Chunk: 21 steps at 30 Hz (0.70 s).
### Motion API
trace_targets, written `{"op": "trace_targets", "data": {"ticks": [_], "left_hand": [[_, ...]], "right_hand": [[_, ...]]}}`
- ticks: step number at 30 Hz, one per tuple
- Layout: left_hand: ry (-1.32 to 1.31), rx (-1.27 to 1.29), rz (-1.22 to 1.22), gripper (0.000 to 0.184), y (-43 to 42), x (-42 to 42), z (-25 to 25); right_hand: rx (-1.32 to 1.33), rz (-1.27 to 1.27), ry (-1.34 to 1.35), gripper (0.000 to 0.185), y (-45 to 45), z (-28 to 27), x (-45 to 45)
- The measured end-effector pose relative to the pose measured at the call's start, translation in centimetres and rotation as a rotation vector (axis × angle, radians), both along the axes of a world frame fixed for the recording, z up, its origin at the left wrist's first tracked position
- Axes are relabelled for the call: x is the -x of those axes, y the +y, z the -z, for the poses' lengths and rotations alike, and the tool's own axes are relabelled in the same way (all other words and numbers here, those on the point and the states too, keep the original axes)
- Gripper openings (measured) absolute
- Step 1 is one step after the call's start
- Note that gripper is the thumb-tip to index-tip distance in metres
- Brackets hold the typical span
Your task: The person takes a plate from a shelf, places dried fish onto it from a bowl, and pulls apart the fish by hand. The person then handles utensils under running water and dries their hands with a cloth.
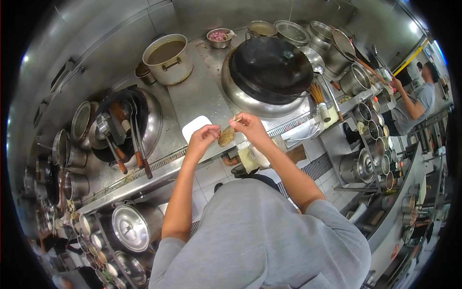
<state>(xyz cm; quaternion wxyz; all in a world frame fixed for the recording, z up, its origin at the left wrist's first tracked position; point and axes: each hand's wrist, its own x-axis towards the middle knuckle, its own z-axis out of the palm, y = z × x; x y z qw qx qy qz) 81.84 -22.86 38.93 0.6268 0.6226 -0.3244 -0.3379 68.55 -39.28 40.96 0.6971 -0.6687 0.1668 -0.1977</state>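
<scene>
A flat, brownish piece of food hangs in front of me, above the front edge of the steel counter. The fingers of my right hand pinch its upper end, where a small pale bit sticks out. My left hand is close on the other side, its fingers curled together at the edge of the food. Whether these fingers grip it is too small to tell. Just behind my left hand lies a white square plate on the counter.
A big black wok sits on the right burner. Ladles lie in another wok at left. Behind are a large pot of liquid and a bowl of pink pieces. A person stands at far right.
</scene>
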Motion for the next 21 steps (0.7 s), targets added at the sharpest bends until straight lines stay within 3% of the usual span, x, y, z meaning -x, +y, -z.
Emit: {"op": "trace_targets", "data": {"ticks": [3, 10, 15, 21], "left_hand": [[-0.219, -0.151, 0.045, 0.018, 0.2, 0.0, 0.3], [-0.201, -0.085, 0.007, 0.014, -0.3, 0.0, 2.1], [0.02, -0.047, -0.163, 0.011, -0.6, 0.6, 1.2], [0.158, 0.021, -0.067, 0.014, -0.5, 0.6, 1.5]], "right_hand": [[-0.03, -0.012, -0.009, 0.014, -0.1, -0.3, 0.1], [-0.055, 0.008, -0.036, 0.012, -0.3, -0.5, 0.3], [-0.101, 0.037, -0.073, 0.012, -0.5, -0.2, 0.7], [-0.132, 0.03, -0.077, 0.013, -1.0, 0.0, 0.9]]}}
